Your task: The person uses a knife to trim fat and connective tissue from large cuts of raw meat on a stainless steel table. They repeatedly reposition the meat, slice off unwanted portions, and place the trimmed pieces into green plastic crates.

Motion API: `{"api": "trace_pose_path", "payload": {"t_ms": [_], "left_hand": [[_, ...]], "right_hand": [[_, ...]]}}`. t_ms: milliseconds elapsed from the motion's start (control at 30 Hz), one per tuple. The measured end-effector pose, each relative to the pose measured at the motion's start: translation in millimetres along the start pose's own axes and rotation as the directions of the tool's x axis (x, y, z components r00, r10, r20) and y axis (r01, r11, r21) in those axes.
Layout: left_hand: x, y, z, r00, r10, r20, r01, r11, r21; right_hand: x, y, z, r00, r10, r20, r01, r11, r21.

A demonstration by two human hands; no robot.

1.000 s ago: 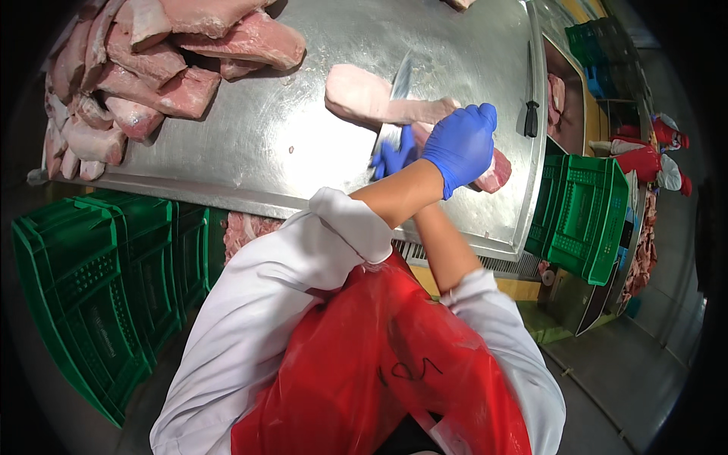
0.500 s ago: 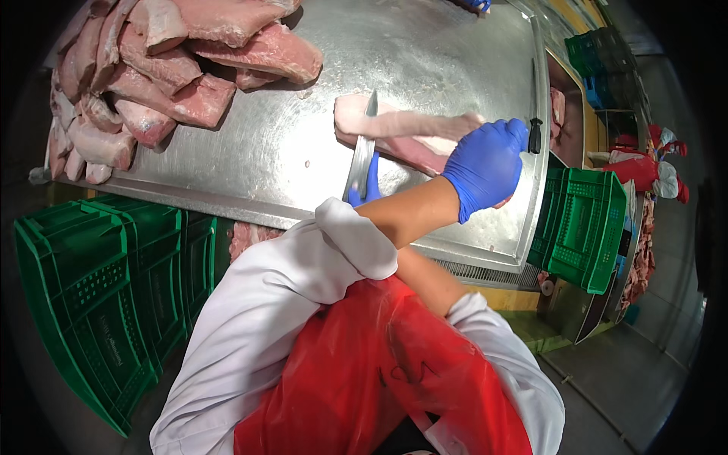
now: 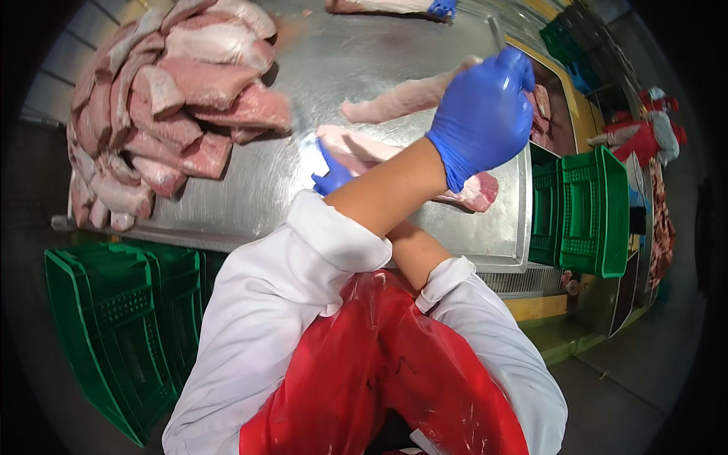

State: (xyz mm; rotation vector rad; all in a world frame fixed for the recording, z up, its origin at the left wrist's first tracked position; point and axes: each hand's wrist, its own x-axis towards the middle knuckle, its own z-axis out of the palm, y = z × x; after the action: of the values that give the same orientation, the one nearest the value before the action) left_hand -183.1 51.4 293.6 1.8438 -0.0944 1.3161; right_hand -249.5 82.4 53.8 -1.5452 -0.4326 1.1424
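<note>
My left hand (image 3: 481,121), in a blue glove, is closed on a long pale strip (image 3: 394,102), lifted at the right of the steel table (image 3: 250,205). My right hand (image 3: 330,171), also gloved, crosses beneath my left forearm and grips a knife (image 3: 303,125), whose blade is blurred and whose handle is mostly hidden. Beside it lies a slab of meat (image 3: 474,193), pale on top and red at its right end, partly behind my forearm. A large pile of pink meat cuts (image 3: 186,98) covers the table's left part.
Another person's gloved hand (image 3: 442,9) touches a meat piece (image 3: 379,6) at the far edge. Green crates stand at lower left (image 3: 106,303) and right (image 3: 588,212). A steel bin (image 3: 561,121) holds meat. A person in red and white (image 3: 644,140) is at far right.
My left hand has risen up and rightward, pulling the pale strip apart from the slab. My right hand and blade have shifted left. The other person's hand and meat show more at the top.
</note>
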Motion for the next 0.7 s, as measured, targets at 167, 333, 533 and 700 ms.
{"api": "trace_pose_path", "payload": {"t_ms": [167, 333, 533, 700], "left_hand": [[80, 43, 0, 0.973, -0.049, 0.227, 0.109, 0.959, -0.261], [89, 26, -21, 0.874, -0.226, 0.43, 0.286, 0.955, -0.08], [69, 40, 53, 0.701, -0.283, 0.654, 0.456, 0.884, -0.107], [68, 54, 125, 0.549, -0.242, 0.8, 0.441, 0.897, -0.031]], "right_hand": [[-70, 13, -40, 0.956, -0.128, 0.263, 0.171, 0.974, -0.148], [-149, 57, -211, 0.995, -0.08, -0.055, 0.077, 0.995, -0.056], [-263, 113, -347, 0.836, -0.069, -0.544, 0.159, 0.98, 0.12], [-320, 147, -365, 0.752, -0.089, -0.654, 0.243, 0.958, 0.15]]}}
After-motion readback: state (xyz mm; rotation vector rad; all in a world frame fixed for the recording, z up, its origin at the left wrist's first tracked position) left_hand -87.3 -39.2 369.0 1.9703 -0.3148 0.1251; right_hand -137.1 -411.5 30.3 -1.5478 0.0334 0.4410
